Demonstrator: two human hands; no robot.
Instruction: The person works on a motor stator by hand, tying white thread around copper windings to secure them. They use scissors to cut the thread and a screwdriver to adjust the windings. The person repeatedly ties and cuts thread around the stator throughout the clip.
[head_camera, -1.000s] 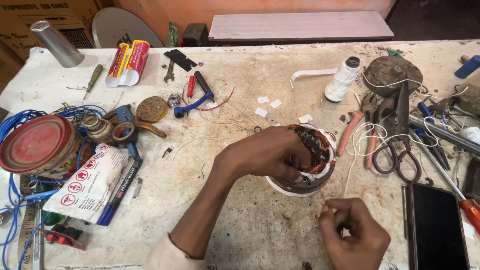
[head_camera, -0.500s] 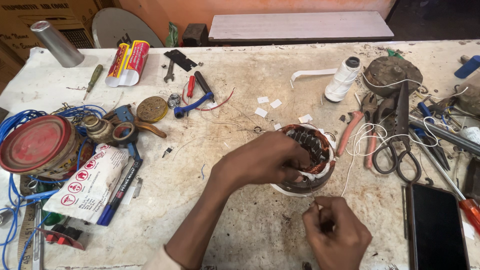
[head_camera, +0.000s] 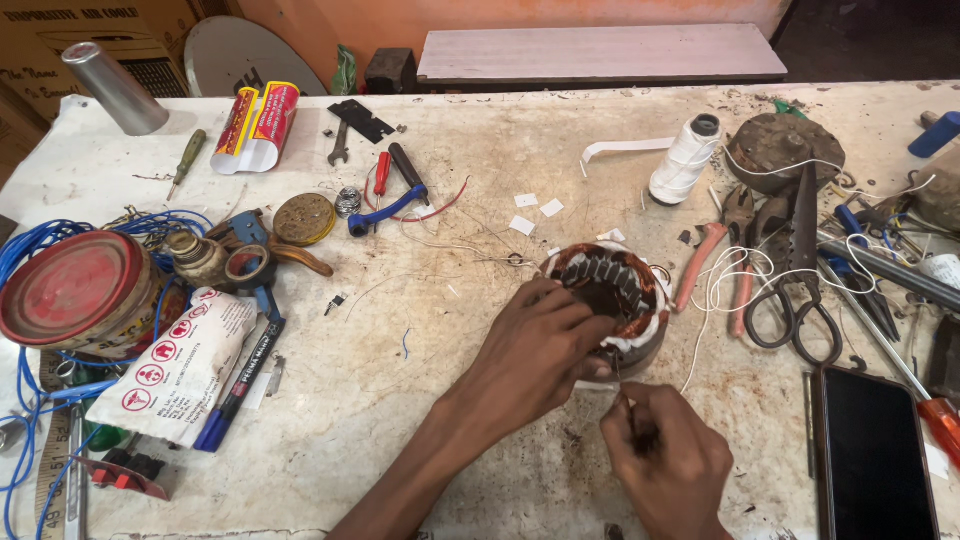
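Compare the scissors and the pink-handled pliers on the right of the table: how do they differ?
The scissors have black loop handles and long dark blades; the pliers have straight pink handles and a short head. The scissors are the longer tool. The scissors' handles point toward the person, while the pliers' handles slant down to the left. Both lie flat on the table, side by side, with white string running over them, and no hand touches them.

Two bare hands, left hand (head_camera: 535, 355) and right hand (head_camera: 668, 462). Left forearm bare up to the frame edge, no sleeve showing. No rings, watch or gloves visible. Nails short.
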